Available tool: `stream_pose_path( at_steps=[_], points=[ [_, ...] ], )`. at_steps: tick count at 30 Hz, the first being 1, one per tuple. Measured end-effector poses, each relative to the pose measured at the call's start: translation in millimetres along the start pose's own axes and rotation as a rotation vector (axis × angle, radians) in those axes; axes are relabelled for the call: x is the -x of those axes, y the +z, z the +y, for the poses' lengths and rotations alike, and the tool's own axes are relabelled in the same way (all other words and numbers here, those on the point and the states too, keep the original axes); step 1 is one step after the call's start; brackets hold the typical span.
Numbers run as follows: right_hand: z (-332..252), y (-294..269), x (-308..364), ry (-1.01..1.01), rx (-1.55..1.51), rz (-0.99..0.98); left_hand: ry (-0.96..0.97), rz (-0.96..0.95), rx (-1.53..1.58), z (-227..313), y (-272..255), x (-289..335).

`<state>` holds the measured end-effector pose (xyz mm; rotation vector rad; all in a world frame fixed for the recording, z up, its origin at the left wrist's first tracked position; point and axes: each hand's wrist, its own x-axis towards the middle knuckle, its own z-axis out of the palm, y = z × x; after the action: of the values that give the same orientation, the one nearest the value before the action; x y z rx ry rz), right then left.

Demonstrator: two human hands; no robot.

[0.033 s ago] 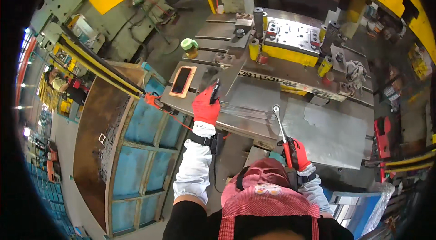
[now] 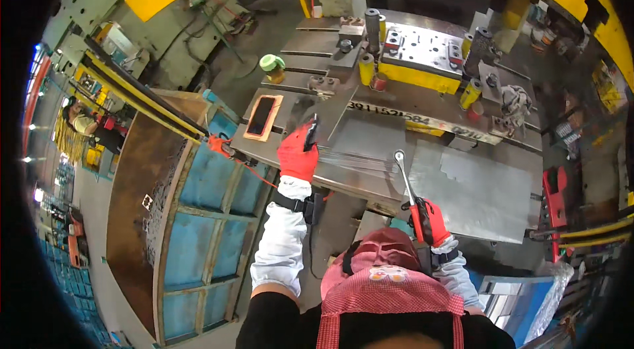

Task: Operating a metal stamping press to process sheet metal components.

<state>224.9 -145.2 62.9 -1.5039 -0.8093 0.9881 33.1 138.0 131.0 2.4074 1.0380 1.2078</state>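
My left hand (image 2: 298, 154), in a red glove with dark patches, is at the left end of a stack of thin metal sheets (image 2: 373, 138) on the press bed. Its fingertips point away from me and partly hide each other, so I cannot tell whether they grip a sheet edge. My right hand (image 2: 432, 222), gloved in red and black, is closed around the handle of a ratchet wrench (image 2: 405, 177). The wrench's round metal head points away from me, over the gap between the stack and a wide grey sheet (image 2: 472, 194) at the right.
Beyond the sheets stands a yellow-sided die block (image 2: 422, 52) between dark posts. A phone (image 2: 263, 116) on cardboard and a green-lidded bottle (image 2: 272, 66) lie at the left. A blue-framed bin (image 2: 205, 217) is beside my left arm. A distant person (image 2: 89, 126) is at far left.
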Motion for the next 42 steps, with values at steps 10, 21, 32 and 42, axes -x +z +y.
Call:
stream_pose_path(
  at_steps=[10,21,32,42],
  points=[
    [24,-8,0,0.131,-0.390,-0.082,0.093,-0.198,-0.147,-4,10,16],
    [-16,6,-3,0.112,-0.436,-0.131,0.079,-0.327,-0.316,10,17,28],
    [-3,-3,-4,-0.235,-0.140,-0.182,0.075,-0.419,-0.350,11,25,35],
    [-36,7,-28,0.042,-0.255,0.019,0.079,-0.422,-0.352,12,29,40]
  ],
)
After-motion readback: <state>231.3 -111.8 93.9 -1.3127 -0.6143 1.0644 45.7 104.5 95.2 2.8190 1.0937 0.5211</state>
